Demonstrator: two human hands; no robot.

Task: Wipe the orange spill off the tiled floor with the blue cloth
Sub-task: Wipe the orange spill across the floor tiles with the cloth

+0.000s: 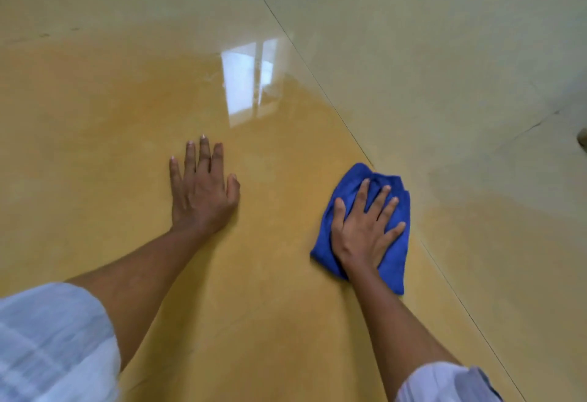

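A wide orange spill (120, 122) covers the glossy tiled floor (428, 39) from the left edge to the middle, with more orange at the lower right. The bunched blue cloth (392, 262) lies on the floor beside a tile joint. My right hand (365, 227) presses flat on the cloth with its fingers spread and straight. My left hand (201, 189) rests flat on the orange-tinted floor, fingers straight, about a forearm's length left of the cloth.
A dark tile joint (317, 81) runs diagonally from the top middle to the bottom right. A bright window reflection (247, 81) shines on the wet floor. A small dark object (583, 139) shows at the right edge. White sleeves cover both upper arms.
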